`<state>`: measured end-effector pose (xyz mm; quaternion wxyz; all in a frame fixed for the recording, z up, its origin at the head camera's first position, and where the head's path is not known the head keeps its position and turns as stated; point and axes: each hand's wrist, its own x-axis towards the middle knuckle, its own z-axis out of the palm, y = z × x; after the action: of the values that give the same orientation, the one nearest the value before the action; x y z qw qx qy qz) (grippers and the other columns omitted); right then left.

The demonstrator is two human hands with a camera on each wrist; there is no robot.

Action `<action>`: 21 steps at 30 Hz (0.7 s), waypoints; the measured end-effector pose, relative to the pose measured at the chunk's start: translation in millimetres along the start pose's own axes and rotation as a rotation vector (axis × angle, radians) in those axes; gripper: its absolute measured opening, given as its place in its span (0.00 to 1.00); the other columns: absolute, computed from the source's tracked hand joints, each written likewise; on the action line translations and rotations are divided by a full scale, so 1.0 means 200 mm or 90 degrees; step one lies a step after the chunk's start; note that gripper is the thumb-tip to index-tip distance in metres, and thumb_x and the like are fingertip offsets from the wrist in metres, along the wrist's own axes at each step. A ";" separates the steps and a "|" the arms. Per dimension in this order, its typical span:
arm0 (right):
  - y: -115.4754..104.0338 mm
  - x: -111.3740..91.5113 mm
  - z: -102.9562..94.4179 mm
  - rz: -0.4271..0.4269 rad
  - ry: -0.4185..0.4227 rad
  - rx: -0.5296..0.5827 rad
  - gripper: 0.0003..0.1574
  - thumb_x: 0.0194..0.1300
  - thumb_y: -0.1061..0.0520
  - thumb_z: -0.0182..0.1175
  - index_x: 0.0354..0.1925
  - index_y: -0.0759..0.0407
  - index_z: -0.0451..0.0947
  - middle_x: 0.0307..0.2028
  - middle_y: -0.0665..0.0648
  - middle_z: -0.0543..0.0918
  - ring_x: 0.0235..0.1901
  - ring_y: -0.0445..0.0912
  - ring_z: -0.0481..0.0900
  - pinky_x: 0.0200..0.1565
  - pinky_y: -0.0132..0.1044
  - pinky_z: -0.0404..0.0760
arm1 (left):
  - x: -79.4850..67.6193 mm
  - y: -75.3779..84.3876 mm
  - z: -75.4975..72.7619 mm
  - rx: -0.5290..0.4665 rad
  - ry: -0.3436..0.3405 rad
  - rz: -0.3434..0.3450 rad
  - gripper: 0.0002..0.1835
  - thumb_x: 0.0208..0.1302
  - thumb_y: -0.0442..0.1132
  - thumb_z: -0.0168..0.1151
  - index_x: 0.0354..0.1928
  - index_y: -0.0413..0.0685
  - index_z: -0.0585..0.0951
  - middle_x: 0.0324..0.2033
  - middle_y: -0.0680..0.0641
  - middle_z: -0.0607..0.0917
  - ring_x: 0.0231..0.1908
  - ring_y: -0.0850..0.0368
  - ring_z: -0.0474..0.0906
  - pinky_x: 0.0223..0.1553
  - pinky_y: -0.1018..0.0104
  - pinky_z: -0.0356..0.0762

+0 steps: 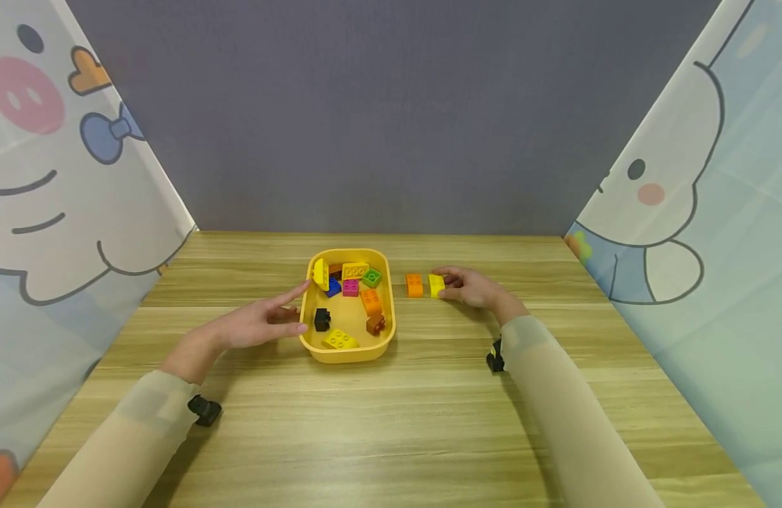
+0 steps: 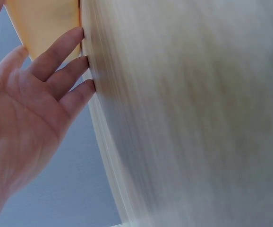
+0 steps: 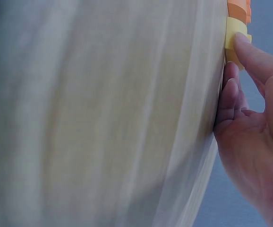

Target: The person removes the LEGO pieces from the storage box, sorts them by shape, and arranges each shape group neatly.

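In the head view a yellow bin (image 1: 309, 342) holds several toy building blocks. My left hand (image 1: 254, 323) is at its left side, fingers spread and fairly straight, index fingertip and thumb right at the rim. The left wrist view shows the palm and the bin's wall (image 2: 46, 23) beyond the fingers. On the table to the right of the bin, my right hand (image 1: 472, 288) pinches a yellow block (image 1: 436, 286) between thumb and fingers. An orange block (image 1: 414, 285) stands just left of it. The right wrist view shows the thumb on the yellow block's (image 3: 231, 40) near side.
Inside the bin lie a yellow curved block (image 1: 321, 275), a pink block (image 1: 350, 288), a green block (image 1: 371, 277), a black block (image 1: 322, 319) and others. The wooden table (image 1: 391, 423) ends at a grey panel (image 1: 384, 127) behind, with printed cloths at both sides.
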<state>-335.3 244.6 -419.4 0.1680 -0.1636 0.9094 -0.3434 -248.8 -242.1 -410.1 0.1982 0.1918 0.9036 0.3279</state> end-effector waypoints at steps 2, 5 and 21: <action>0.00 0.00 0.00 0.000 -0.001 0.001 0.39 0.83 0.50 0.63 0.85 0.50 0.65 0.76 0.70 0.71 0.72 0.64 0.73 0.76 0.64 0.71 | 0.00 0.00 0.00 0.001 0.002 0.000 0.51 0.76 0.69 0.64 0.89 0.81 0.44 0.79 0.32 0.72 0.79 0.26 0.67 0.76 0.20 0.61; 0.01 0.01 0.00 0.001 -0.003 0.007 0.39 0.83 0.51 0.62 0.85 0.51 0.64 0.76 0.70 0.71 0.71 0.64 0.73 0.76 0.64 0.71 | 0.00 0.00 0.00 -0.002 0.001 0.000 0.51 0.75 0.69 0.64 0.89 0.82 0.44 0.79 0.32 0.72 0.79 0.26 0.67 0.76 0.20 0.62; 0.03 -0.02 -0.02 -0.039 0.036 0.039 0.42 0.82 0.53 0.64 0.86 0.53 0.62 0.70 0.70 0.76 0.67 0.64 0.78 0.59 0.52 0.83 | -0.01 0.00 0.00 -0.019 -0.005 -0.006 0.52 0.75 0.68 0.65 0.89 0.80 0.44 0.80 0.31 0.71 0.79 0.26 0.66 0.76 0.21 0.62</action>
<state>-334.2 252.1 -419.3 0.1362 -0.1764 0.8975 -0.3806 -247.7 -242.0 -409.1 0.2062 0.1862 0.8987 0.3393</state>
